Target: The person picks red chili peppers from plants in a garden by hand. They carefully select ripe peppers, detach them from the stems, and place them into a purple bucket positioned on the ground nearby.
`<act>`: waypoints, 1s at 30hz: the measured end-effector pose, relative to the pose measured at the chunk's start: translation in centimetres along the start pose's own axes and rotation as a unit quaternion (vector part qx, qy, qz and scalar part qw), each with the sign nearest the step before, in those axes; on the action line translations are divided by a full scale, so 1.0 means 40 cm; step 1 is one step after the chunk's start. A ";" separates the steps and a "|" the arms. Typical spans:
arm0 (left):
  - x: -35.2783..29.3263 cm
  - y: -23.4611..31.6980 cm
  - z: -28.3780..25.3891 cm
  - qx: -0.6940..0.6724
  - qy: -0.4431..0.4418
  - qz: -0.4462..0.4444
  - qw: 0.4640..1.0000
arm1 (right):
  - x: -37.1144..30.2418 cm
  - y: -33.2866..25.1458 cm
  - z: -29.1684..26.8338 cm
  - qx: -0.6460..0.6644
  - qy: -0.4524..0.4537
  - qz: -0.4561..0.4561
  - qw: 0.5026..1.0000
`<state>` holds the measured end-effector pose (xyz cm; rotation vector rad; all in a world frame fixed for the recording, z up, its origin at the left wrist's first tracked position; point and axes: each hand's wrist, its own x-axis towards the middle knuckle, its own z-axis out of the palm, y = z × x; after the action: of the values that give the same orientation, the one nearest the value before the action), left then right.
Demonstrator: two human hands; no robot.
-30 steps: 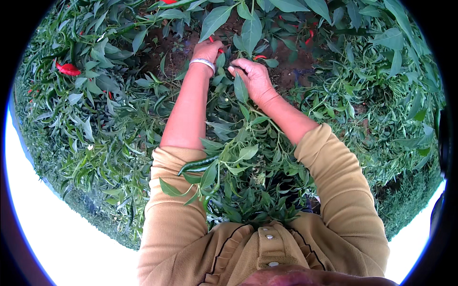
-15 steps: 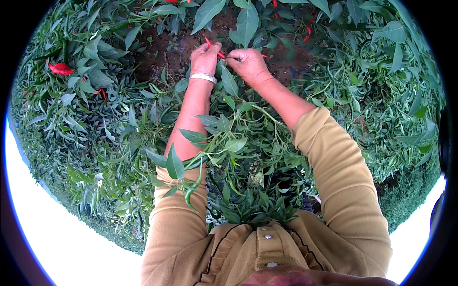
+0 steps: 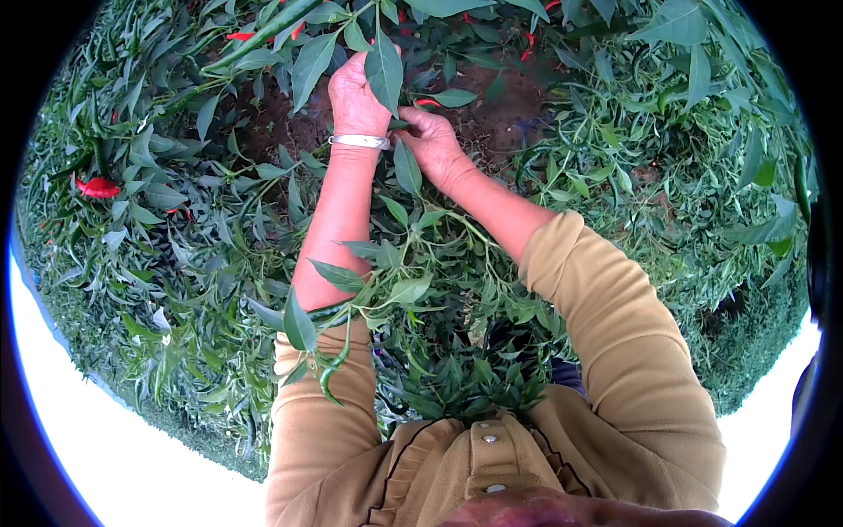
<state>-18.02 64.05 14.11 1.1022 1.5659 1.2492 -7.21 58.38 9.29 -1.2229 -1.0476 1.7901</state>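
Note:
My left hand (image 3: 354,95), with a pale bracelet (image 3: 360,140) at its wrist, reaches up among the chili plants. A broad leaf (image 3: 384,75) hangs over its fingers, which look curled; what they hold is hidden. A speck of red shows by the fingertips. Lower and just to the right, my right hand (image 3: 432,149) has thumb and fingers drawn together beside the left wrist, near a leafy stem. Anything in that pinch is too small to make out. A red chili (image 3: 428,102) lies just above the right hand, partly behind a leaf.
Dense chili plants surround both arms. Red chilies (image 3: 97,187) hang at the far left, and a long green chili (image 3: 263,37) crosses the upper left. A branch with a green chili (image 3: 328,384) hangs over my left forearm. Brown soil (image 3: 505,110) shows between the rows.
My left hand has moved up and slightly left, its fingers now behind a leaf. My right hand has shifted down and left, toward the left wrist. The red chili between the hands is no longer visible there.

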 end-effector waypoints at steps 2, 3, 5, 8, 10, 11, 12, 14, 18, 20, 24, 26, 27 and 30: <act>0.056 -0.021 0.000 0.196 -0.078 0.070 0.975 | -0.029 -0.013 -0.021 0.115 0.042 0.171 0.978; 0.069 -0.033 0.003 0.229 -0.089 0.039 0.969 | -0.036 -0.022 -0.024 0.140 0.096 0.203 0.964; 0.084 -0.054 0.008 0.297 -0.114 -0.021 0.948 | -0.026 -0.020 -0.043 0.155 0.154 0.209 0.953; 0.079 -0.083 -0.008 0.269 -0.117 -0.062 0.954 | 0.010 -0.014 -0.062 0.209 0.134 0.209 0.946; 0.070 -0.105 -0.018 0.213 -0.130 -0.100 0.963 | 0.032 -0.014 -0.050 0.226 0.125 0.231 0.938; 0.039 -0.061 -0.032 0.181 -0.124 -0.148 0.964 | 0.037 -0.016 -0.035 0.230 0.105 0.248 0.935; 0.036 -0.040 -0.026 0.145 -0.137 -0.188 0.962 | 0.048 -0.016 -0.033 0.276 0.100 0.219 0.930; 0.039 -0.037 -0.028 0.151 -0.148 -0.206 0.955 | 0.063 -0.018 -0.026 0.362 0.083 0.161 0.914; 0.007 -0.012 -0.045 -0.008 -0.125 -0.237 0.963 | 0.062 -0.067 -0.001 0.333 0.102 0.150 0.925; -0.001 -0.034 -0.050 0.022 -0.134 -0.174 0.975 | 0.067 -0.061 -0.003 0.301 0.097 0.152 0.937; 0.000 -0.027 -0.059 0.083 -0.041 -0.121 0.988 | 0.075 -0.079 -0.021 0.194 0.071 0.131 0.970; 0.010 0.000 -0.064 0.080 -0.092 -0.118 0.985 | 0.075 -0.086 -0.029 0.141 0.058 0.089 0.984; 0.003 0.027 -0.061 0.060 -0.127 -0.110 0.984 | 0.075 -0.084 -0.031 0.116 0.053 0.064 0.990; -0.004 0.017 -0.062 0.132 -0.165 -0.004 0.977 | 0.073 -0.088 -0.033 0.070 0.026 -0.015 0.997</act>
<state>-20.22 63.34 15.20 1.3899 1.5023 0.8144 -6.40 62.70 11.13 -1.1561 -0.8920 1.7683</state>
